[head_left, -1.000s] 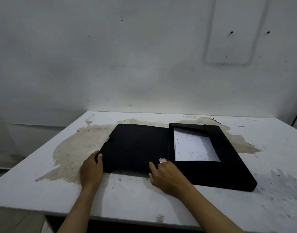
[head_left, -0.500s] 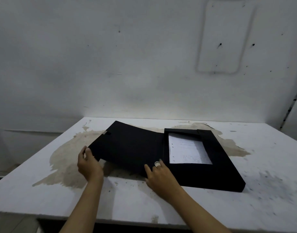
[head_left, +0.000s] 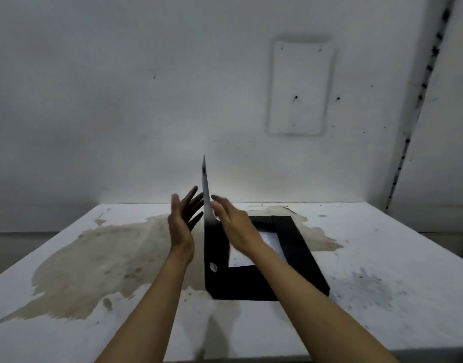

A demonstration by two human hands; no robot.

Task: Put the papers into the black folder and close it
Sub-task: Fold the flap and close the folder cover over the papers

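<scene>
Swung up from flat on the table (head_left: 382, 258), the cover (head_left: 208, 205) is now stood on edge, flanked by the left hand (head_left: 182, 222) and right hand (head_left: 235, 226), fingers spread. Papers (head_left: 241, 258) are seen inside the black folder (head_left: 296, 247). Closing is underway; next, the cover needs lowering and pressing.

The right hand (head_left: 234, 226) and forearm hide most of the papers (head_left: 269, 238); the upright cover (head_left: 206, 195) is motion-blurred; both elbows cut off below
</scene>
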